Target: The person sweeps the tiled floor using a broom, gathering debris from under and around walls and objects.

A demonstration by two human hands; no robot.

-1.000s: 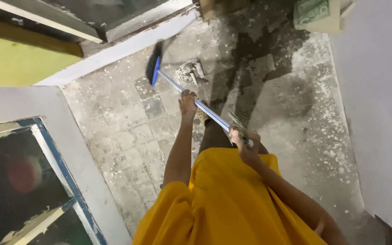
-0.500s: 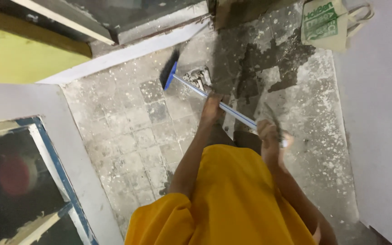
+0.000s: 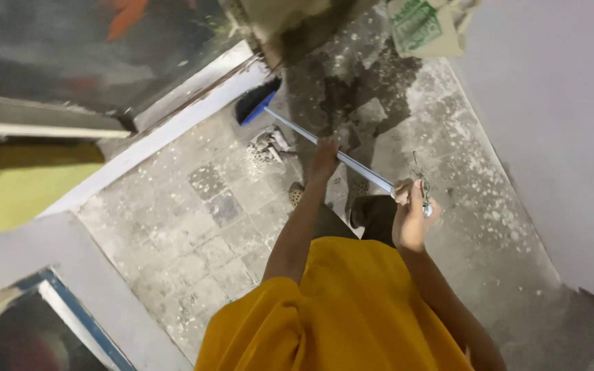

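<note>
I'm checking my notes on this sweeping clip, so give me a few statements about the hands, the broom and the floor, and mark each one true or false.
1. Both hands grip the broom handle. True.
2. The left hand sits nearer the broom head than the right hand. True.
3. The broom head is red. False: it is blue with dark bristles.
4. A small pile of debris lies on the floor close to the broom head. True.
5. The person wears a green top. False: the garment is yellow-orange.
</note>
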